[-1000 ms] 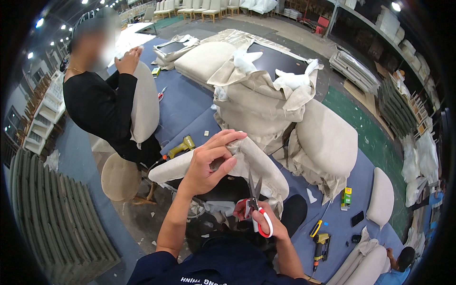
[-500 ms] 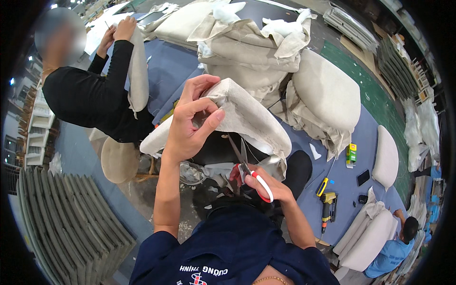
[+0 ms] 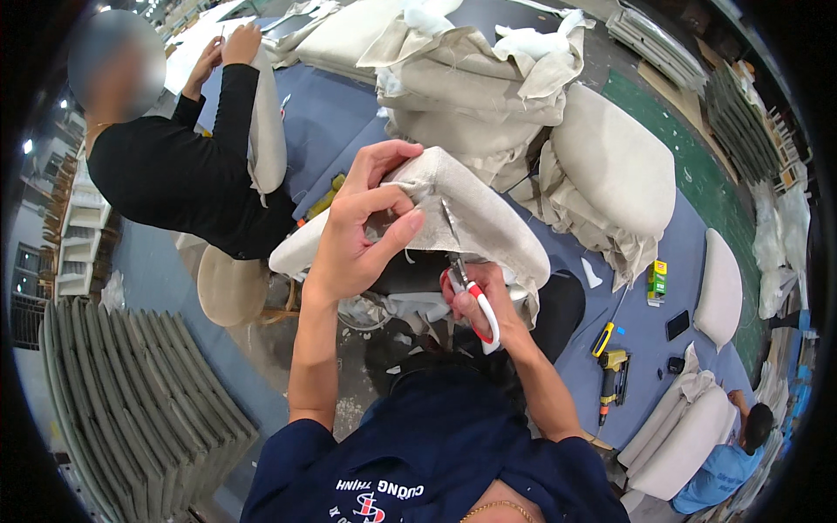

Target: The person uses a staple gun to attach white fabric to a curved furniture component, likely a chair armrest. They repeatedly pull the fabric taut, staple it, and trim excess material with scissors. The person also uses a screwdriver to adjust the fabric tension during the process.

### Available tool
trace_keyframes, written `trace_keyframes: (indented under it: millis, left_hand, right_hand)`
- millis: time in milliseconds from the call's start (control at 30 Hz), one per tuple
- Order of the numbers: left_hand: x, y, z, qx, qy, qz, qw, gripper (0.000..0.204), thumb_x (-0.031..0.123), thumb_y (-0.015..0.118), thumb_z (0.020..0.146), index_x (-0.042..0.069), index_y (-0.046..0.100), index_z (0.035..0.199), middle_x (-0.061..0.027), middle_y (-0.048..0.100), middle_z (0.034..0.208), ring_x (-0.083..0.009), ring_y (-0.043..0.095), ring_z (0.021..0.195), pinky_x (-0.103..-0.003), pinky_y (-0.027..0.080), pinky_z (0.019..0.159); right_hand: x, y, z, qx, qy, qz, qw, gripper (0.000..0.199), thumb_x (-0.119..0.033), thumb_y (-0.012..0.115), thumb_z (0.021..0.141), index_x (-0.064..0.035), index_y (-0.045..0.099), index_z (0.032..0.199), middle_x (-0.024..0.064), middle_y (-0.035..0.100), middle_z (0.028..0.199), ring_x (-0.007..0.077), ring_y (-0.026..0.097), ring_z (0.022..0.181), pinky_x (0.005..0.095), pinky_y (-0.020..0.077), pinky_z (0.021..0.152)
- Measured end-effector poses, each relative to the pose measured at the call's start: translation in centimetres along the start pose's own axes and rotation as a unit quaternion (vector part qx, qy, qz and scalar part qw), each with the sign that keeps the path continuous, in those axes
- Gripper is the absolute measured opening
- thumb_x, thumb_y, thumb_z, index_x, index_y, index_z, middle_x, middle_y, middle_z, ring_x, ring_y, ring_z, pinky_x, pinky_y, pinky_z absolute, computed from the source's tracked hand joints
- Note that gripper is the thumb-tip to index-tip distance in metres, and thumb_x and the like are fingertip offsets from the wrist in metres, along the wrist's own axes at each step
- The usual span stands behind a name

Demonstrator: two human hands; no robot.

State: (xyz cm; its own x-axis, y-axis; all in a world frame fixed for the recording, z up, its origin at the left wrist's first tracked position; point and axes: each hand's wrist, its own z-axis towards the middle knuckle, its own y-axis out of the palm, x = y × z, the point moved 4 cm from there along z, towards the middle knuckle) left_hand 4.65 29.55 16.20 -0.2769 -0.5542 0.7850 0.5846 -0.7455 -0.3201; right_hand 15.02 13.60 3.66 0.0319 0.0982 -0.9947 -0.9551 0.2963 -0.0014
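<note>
Blue table [image 3: 647, 349], cushions [image 3: 718, 288], staple gun [image 3: 613, 375], phone [image 3: 677, 325]

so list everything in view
curved fabric-covered pad: 1, beige, centre
long-bladed metal scissors: 1, red-white handles, at pad
heaped fabric-covered cushions: several, beige, beyond pad
gun-shaped tools: 2, yellow, either side of pad
slim handled tool: 1, yellow-black, right
small cardboard box: 1, green-yellow, right
flat rectangular phone: 1, black, right
wide tabletop: 1, blue, under cushions
stacked ridged panels: many, grey, lower left
round padded stool: 1, beige, left
co-workers: 2, black and blue clothing, left and right
left hand: 1, bare, at pad
right hand: 1, bare, around scissors
</note>
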Motion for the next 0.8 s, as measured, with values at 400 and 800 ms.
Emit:
trace_keyframes:
  millis: [400,800]
  left_hand:
    - [1.3,1.7,0.0,-0.002,0.001,0.003,1.0,0.015,0.004,0.07,0.084,-0.001,0.059,0.076,-0.0194,0.051,0.134,-0.0314,0.057,0.12,-0.037,0.044,0.102]
    - [1.5,2.5,0.3,-0.037,-0.004,-0.019,0.999,0.016,0.005,0.07,0.085,-0.002,0.058,0.076,-0.0208,0.05,0.137,-0.0316,0.056,0.122,-0.036,0.046,0.098]
  right_hand:
    - [-1.8,-3.3,-0.7,0.017,0.023,-0.123,0.992,0.075,-0.069,0.067,0.084,0.0021,0.056,0.066,0.0058,0.043,0.053,0.0175,0.042,0.053,0.0357,0.0373,0.051]
    - [-2.4,-4.5,-2.7,-0.036,0.034,-0.112,0.992,0.084,-0.082,0.054,0.084,0.0016,0.062,0.077,0.0073,0.053,0.062,0.0183,0.053,0.06,0.0361,0.0419,0.056]
